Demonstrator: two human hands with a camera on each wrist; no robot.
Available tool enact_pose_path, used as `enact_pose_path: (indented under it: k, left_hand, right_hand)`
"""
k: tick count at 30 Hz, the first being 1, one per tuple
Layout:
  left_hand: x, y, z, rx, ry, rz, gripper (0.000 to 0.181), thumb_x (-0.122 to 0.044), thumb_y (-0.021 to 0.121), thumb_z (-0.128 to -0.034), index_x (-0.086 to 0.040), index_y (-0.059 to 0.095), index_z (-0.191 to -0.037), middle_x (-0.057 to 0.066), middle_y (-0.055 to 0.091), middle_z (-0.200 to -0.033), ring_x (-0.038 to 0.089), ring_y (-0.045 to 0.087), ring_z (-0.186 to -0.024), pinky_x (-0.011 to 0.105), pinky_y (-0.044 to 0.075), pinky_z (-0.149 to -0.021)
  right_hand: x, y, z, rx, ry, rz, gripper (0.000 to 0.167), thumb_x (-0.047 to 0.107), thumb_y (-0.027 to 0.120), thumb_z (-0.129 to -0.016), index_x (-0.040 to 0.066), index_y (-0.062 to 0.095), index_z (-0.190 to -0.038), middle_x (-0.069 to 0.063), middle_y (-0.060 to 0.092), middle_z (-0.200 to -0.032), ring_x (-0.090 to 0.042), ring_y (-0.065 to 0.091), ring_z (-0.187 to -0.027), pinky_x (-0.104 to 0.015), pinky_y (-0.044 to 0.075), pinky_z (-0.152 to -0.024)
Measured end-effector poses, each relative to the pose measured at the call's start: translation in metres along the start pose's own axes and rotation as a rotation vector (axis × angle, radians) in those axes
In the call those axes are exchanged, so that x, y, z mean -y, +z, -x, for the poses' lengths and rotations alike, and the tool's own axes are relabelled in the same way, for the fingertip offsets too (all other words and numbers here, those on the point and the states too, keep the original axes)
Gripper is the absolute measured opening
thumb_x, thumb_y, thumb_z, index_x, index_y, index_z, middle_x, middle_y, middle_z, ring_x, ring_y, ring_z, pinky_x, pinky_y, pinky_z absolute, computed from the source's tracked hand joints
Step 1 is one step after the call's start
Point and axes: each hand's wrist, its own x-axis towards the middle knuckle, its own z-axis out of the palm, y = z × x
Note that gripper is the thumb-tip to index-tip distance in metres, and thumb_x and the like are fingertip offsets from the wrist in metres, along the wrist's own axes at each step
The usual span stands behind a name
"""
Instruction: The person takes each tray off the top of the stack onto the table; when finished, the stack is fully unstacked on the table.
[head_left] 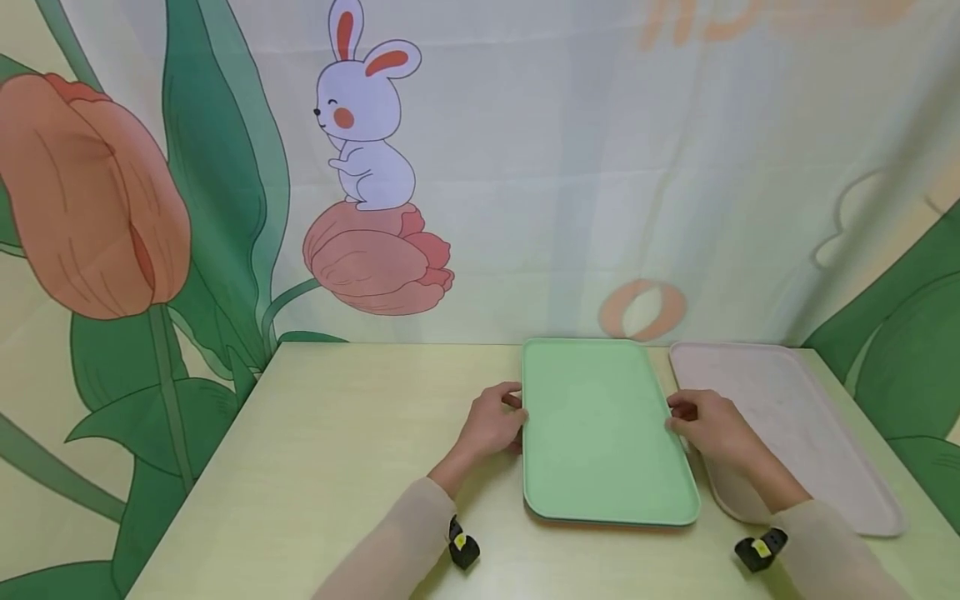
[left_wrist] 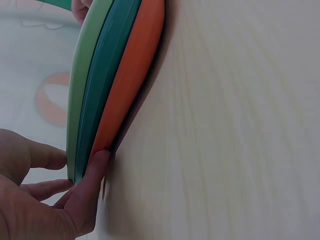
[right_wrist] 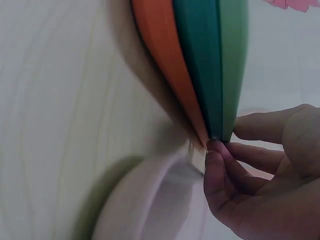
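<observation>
A light green tray tops a stack, with a dark teal tray and an orange tray beneath it. On the stack's left edge, my left hand grips the trays, one digit against the green rim and another at the orange tray's side. My right hand holds the opposite edge in the same way, as the right wrist view shows. A dark shadow runs under the orange tray; whether the stack touches the table I cannot tell.
To the right lies a pale pink tray, partly beneath my right forearm. The light wooden table ends at a curtain printed with a rabbit and tulips. Each sleeve has a black wrist device.
</observation>
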Motion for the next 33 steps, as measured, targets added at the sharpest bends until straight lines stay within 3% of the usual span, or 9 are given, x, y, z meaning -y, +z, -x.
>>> enact_pose_path:
  k: [10, 14, 19, 27, 33]
  left_hand:
    - [-0.007, 0.017, -0.009, -0.007, -0.010, -0.005, 0.047, -0.002, 0.063, -0.1011, -0.003, 0.059, -0.148, 0.014, 0.063, -0.118, 0.025, 0.072, -0.068, 0.037, 0.064, -0.056]
    - [-0.008, 0.023, -0.008, -0.006, 0.013, -0.039, 0.047, -0.003, 0.064, -0.1007, -0.003, 0.059, -0.147, 0.013, 0.065, -0.116, 0.018, 0.069, -0.072, 0.034, 0.063, -0.055]
    - [-0.009, 0.027, -0.009, 0.005, 0.017, -0.010, 0.046, -0.002, 0.065, -0.1012, -0.003, 0.059, -0.147, 0.013, 0.064, -0.116, 0.019, 0.069, -0.069, 0.035, 0.063, -0.054]
    - [-0.010, 0.033, -0.011, 0.024, -0.009, 0.045, 0.048, -0.001, 0.065, -0.1019, -0.004, 0.057, -0.149, 0.012, 0.063, -0.117, 0.022, 0.070, -0.062, 0.037, 0.063, -0.054]
    - [-0.010, 0.034, -0.011, 0.032, 0.000, 0.000, 0.048, -0.002, 0.065, -0.1024, -0.003, 0.054, -0.149, 0.013, 0.062, -0.118, 0.021, 0.069, -0.067, 0.036, 0.063, -0.055]
  right_hand:
    - [-0.023, -0.009, 0.002, -0.037, 0.041, 0.022, 0.040, 0.012, 0.073, -0.098, -0.012, 0.066, -0.129, -0.025, 0.069, -0.114, -0.042, 0.068, -0.104, -0.054, 0.058, -0.083]
    - [-0.028, -0.013, 0.006, -0.015, 0.061, -0.029, 0.039, 0.012, 0.072, -0.100, -0.011, 0.065, -0.131, -0.024, 0.070, -0.117, -0.041, 0.068, -0.107, -0.043, 0.059, -0.078]
    - [-0.032, -0.017, 0.009, 0.014, 0.074, -0.090, 0.039, 0.011, 0.070, -0.102, -0.011, 0.063, -0.133, -0.023, 0.070, -0.119, -0.036, 0.068, -0.105, -0.031, 0.058, -0.072]
    - [-0.039, -0.021, 0.011, 0.031, 0.063, -0.123, 0.038, 0.009, 0.069, -0.101, -0.010, 0.063, -0.133, -0.020, 0.071, -0.117, -0.030, 0.066, -0.103, -0.028, 0.057, -0.072]
    - [-0.041, -0.016, 0.011, 0.025, 0.044, -0.146, 0.037, 0.009, 0.066, -0.103, -0.011, 0.061, -0.134, -0.018, 0.070, -0.116, -0.028, 0.065, -0.102, -0.027, 0.057, -0.075]
